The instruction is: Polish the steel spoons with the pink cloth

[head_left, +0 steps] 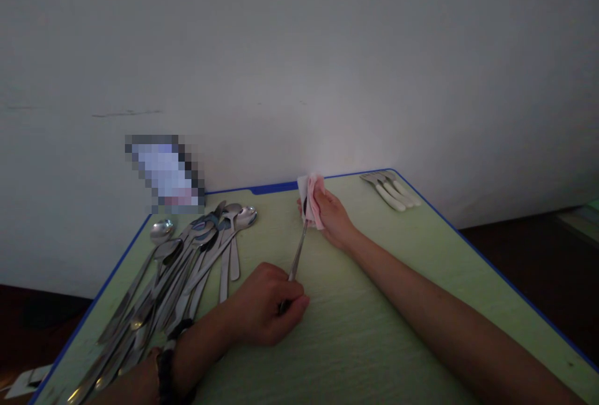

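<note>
My left hand [269, 305] is closed around the handle end of a long metal spoon [298, 254], which points away from me above the table. The spoon's head is mostly covered by a folded pink-and-white cloth [316, 202]; only a dark edge of it shows. My right hand [333, 218] grips this cloth around the head, with some fingers hidden behind it. Left of my left hand lies a heap of metal cutlery [187, 268], mostly spoons, with handles pointing in different directions.
Several forks with white handles [390, 193] lie side by side at the table's far right corner. A blurred phone-like device [163, 171] leans at the far left by the wall. The light green table [374, 311] has a blue edge and meets the wall.
</note>
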Motion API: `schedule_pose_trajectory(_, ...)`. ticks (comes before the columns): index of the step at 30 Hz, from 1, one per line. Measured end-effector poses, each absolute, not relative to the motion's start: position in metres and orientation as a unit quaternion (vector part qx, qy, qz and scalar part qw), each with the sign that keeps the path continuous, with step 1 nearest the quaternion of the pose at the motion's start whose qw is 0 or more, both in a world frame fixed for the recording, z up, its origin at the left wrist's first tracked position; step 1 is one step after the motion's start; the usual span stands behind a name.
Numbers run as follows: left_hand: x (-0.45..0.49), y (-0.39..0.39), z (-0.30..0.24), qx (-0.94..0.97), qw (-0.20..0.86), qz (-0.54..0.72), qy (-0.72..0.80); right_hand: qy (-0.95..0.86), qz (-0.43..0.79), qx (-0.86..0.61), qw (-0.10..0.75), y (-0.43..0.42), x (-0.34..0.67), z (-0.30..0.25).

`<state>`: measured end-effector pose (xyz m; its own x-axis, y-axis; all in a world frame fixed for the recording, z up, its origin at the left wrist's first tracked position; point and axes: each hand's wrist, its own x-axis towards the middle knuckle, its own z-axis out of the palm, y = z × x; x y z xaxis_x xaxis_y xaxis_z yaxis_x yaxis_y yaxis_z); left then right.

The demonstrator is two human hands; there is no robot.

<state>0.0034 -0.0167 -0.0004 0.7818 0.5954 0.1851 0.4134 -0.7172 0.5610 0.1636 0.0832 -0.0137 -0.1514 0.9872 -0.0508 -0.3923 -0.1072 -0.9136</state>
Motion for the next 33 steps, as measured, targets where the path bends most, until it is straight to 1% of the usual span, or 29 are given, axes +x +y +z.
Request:
schedule_pose_trajectory(5, 0.004, -0.016, -0.003, 0.904, 0.248, 0.168, 0.305, -0.398, 0.678, -0.362, 0.5, 0.081, 0.164, -0.01)
schedule_pose_trajectory(12, 0.005, -0.016, -0.001, 0.92, 0.219, 0.16, 0.284, -0.44, 0.672, -0.366, 0.47, 0.08, 0.166, -0.01)
schedule_pose_trajectory(16, 0.005, -0.016, -0.002, 0.925, 0.208, 0.155, 0.278, -0.476, 0.647, -0.376, 0.461, 0.078, 0.166, -0.009)
schedule_pose_trajectory(23, 0.005, -0.016, -0.003, 0.929, 0.197, 0.143, 0.279, -0.566, 0.603, -0.371, 0.423, 0.072, 0.163, -0.004)
schedule_pose_trajectory(27, 0.005, -0.015, -0.003, 0.919, 0.221, 0.148, 0.291, -0.524, 0.629, -0.363, 0.445, 0.073, 0.163, -0.006)
schedule_pose_trajectory(33, 0.004, -0.015, -0.001, 0.903, 0.265, 0.174, 0.29, -0.361, 0.669, -0.367, 0.537, 0.083, 0.166, -0.011)
